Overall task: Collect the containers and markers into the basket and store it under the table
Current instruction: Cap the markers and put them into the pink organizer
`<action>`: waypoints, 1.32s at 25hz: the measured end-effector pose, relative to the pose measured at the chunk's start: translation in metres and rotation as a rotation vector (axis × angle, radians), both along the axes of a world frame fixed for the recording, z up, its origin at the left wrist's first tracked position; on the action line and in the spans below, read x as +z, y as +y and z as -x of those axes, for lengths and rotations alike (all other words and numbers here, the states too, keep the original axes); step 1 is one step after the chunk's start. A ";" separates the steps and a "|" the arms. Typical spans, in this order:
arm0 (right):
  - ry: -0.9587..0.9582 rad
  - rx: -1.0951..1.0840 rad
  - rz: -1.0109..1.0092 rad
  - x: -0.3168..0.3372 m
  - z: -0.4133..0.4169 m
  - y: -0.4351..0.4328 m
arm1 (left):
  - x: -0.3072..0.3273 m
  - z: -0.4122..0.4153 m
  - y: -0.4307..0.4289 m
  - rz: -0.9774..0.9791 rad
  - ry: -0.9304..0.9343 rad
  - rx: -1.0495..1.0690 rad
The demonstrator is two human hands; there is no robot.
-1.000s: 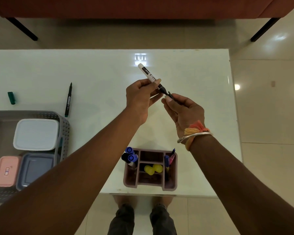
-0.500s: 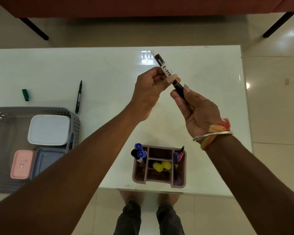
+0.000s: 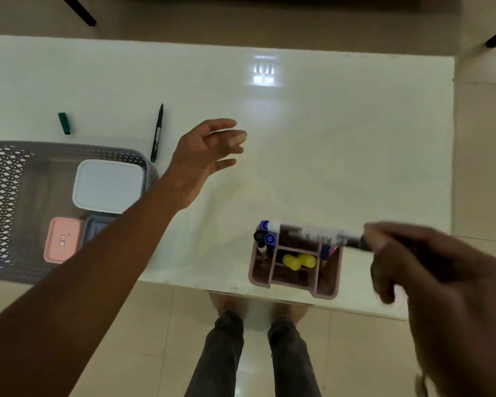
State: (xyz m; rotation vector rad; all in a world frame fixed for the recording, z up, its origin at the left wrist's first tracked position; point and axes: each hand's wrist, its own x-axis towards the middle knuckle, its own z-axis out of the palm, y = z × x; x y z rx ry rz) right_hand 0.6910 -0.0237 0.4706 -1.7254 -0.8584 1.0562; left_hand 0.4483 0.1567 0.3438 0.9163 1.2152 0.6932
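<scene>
My right hand (image 3: 430, 270) grips a white-and-black marker (image 3: 312, 233) by its black end, holding it level over the mauve organiser (image 3: 295, 262), which holds blue-capped markers and yellow caps. My left hand (image 3: 206, 156) hovers over the white table (image 3: 341, 144) with fingers spread, holding nothing. A grey lattice basket (image 3: 6, 179) at the left holds a white container (image 3: 108, 184), a pink container (image 3: 62, 239) and a grey-blue one (image 3: 98, 227) partly hidden by my left arm. A thin black pen (image 3: 157, 133) and a green cap (image 3: 64, 123) lie on the table beyond the basket.
The organiser stands at the table's near edge, and the basket overhangs the near left edge. My legs and feet (image 3: 258, 339) show below the edge on the tiled floor. Dark furniture legs (image 3: 79, 10) stand beyond the table's far side.
My left hand let go of the marker and spread open, drifting left. My right hand carried the marker down and right until it lay over the organiser.
</scene>
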 end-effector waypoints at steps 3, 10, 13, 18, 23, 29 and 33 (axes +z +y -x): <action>-0.274 0.308 0.011 -0.007 0.028 -0.031 | -0.015 0.027 -0.016 0.031 0.089 -0.018; -0.537 0.553 0.203 -0.062 0.066 -0.034 | -0.002 0.043 -0.012 0.039 0.090 0.017; -0.567 0.643 0.305 -0.052 0.074 -0.021 | 0.010 0.055 -0.003 0.010 0.122 -0.028; -0.482 0.658 0.468 0.014 0.089 0.054 | 0.032 0.101 0.022 -0.086 0.146 -0.015; -0.334 0.576 0.160 -0.001 0.151 0.186 | 0.020 0.168 0.072 -0.218 0.355 0.133; -0.583 0.681 0.369 -0.139 0.271 0.293 | -0.016 0.259 0.117 -0.295 0.845 0.107; -0.672 0.644 0.351 -0.168 0.306 0.300 | -0.033 0.298 0.129 -0.183 1.152 0.075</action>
